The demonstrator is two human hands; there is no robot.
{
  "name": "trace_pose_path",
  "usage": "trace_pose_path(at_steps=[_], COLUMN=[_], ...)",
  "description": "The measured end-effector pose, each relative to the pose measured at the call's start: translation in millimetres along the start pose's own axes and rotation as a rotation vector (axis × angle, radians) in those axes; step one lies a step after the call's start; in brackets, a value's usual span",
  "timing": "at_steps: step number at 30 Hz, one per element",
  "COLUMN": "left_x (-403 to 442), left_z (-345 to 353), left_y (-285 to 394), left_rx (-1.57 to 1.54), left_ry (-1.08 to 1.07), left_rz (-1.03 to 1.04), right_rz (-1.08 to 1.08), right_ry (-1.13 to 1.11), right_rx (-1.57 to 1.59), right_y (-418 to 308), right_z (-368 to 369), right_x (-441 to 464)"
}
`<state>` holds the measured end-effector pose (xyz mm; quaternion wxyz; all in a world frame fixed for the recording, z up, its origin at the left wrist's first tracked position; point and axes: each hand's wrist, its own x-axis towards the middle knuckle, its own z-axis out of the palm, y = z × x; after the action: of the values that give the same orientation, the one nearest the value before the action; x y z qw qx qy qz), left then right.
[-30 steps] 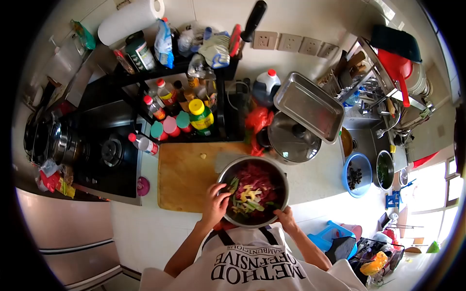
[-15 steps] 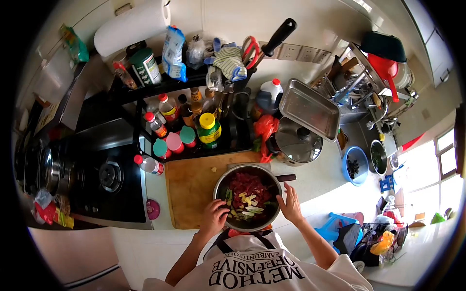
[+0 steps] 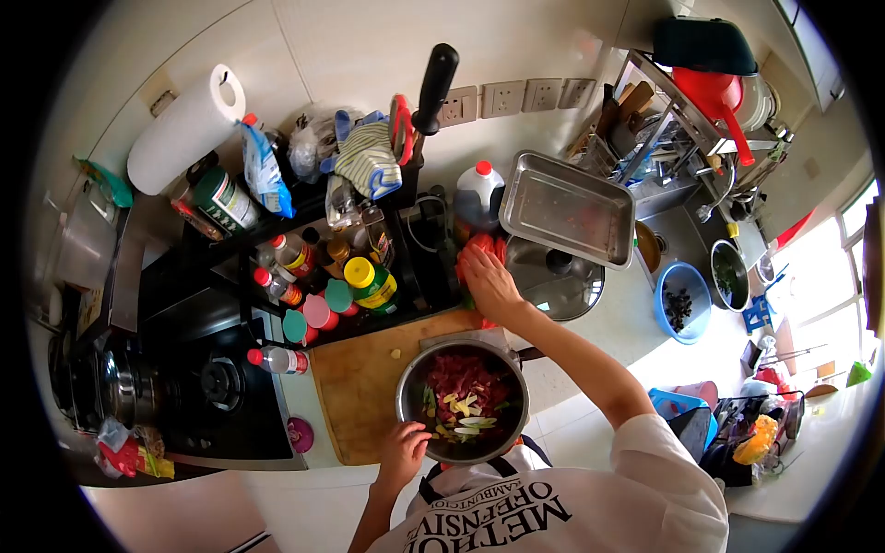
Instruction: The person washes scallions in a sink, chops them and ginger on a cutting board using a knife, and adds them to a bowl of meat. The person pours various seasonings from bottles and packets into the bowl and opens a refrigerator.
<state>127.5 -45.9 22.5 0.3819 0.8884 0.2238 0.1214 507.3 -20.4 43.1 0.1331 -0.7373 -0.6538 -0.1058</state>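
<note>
Left hand (image 3: pixel 403 453): at the near left rim of a steel bowl (image 3: pixel 513 419), fingers bent, fingertips just over the edge; whether they grip the rim cannot be told. Right hand (image 3: pixel 489 281): stretched forward, laid over a red plastic bag (image 3: pixel 486 242), fingers partly bent; whether the bag is grasped cannot be told.

The bowl lies just right of the left hand and nearer the body than the right hand. It is round, without a long axis, its mouth facing up. Inside are red meat (image 3: pixel 461 373), yellowish slices (image 3: pixel 463 404) and green-white pieces (image 3: pixel 475 424), the latter nearest the left fingers.

The bag shows beyond the right hand and below it; its visible length runs roughly away from the body.

Between the hands, a blade (image 3: pixel 466 338) lies at the bowl's far edge, its long axis crosswise, its dark handle (image 3: pixel 530 353) pointing right. A cutting board (image 3: pixel 355 387) extends beyond the left hand. Just right of the right hand stands a lidded pot (image 3: pixel 583 293), partly covered by a metal tray (image 3: pixel 572 207). A blue basin (image 3: pixel 698 323) is well right of both hands.
</note>
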Motion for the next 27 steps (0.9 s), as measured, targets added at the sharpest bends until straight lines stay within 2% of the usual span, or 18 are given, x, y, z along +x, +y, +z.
trace_pose_path(at_steps=[2,8,10,11,15,18,21,27], left_x=[-3,-9,-7,-5,-2,-3,-1,-6], left_z=[7,27,28,29,32,35,33,34], left_y=[3,11,20,24,26,27,31,33], left_rx=[0.003,-0.004,-0.009,-0.011,-0.004,-0.021,0.014,-0.009], left_ry=[-0.003,0.034,0.044,0.051,0.02,0.018,0.012,0.032], left_rz=[-0.054,-0.128,-0.142,-0.148,-0.173,-0.213,-0.209,-0.291], right_rz=[-0.057,-0.046,-0.157,-0.198,-0.206,-0.122,0.153,0.068], right_ry=[-0.016,-0.765,-0.813,-0.868,-1.024,-1.011,-0.959,-0.454], right_rx=[-0.161,-0.287,-0.322,-0.304,-0.306,-0.252,0.114,0.205], right_y=[14,13,12,7,-3,6,24,66], right_z=[17,31,48,33,31,48,50,40], right_x=[18,15,1,-1,-6,1,9,32])
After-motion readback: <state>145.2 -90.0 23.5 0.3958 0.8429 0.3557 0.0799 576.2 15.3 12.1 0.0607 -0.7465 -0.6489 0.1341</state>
